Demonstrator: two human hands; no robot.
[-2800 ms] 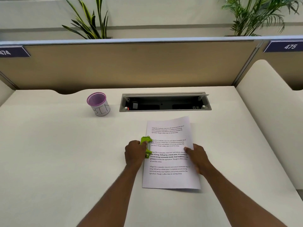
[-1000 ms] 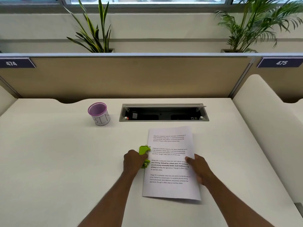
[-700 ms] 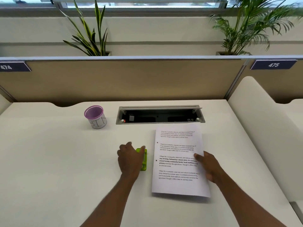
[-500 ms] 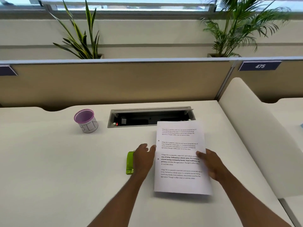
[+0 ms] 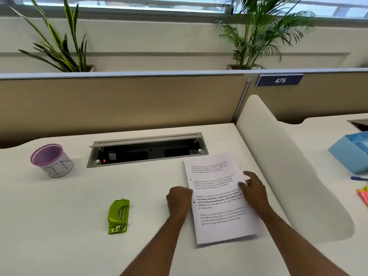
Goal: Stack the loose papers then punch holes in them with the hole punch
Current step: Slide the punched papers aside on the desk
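Observation:
A stack of printed papers [image 5: 217,214] lies on the white desk [image 5: 59,226], slightly tilted, with two small punched holes along its left edge. My left hand [image 5: 179,200] grips the stack's left edge with curled fingers. My right hand [image 5: 254,192] holds the right edge, fingers on top. The green hole punch [image 5: 118,216] lies alone on the desk, well to the left of both hands.
A purple-rimmed cup [image 5: 51,160] marked BIN stands at the back left. An open cable tray [image 5: 147,150] is set into the desk behind the papers. A rounded divider [image 5: 278,166] rises at the right; beyond it sit a blue box [image 5: 352,150] and coloured pens [image 5: 362,196].
My left hand let go of the hole punch, left it on the desk and took the papers' left edge. The papers slid right, away from the punch. The view turned to the right.

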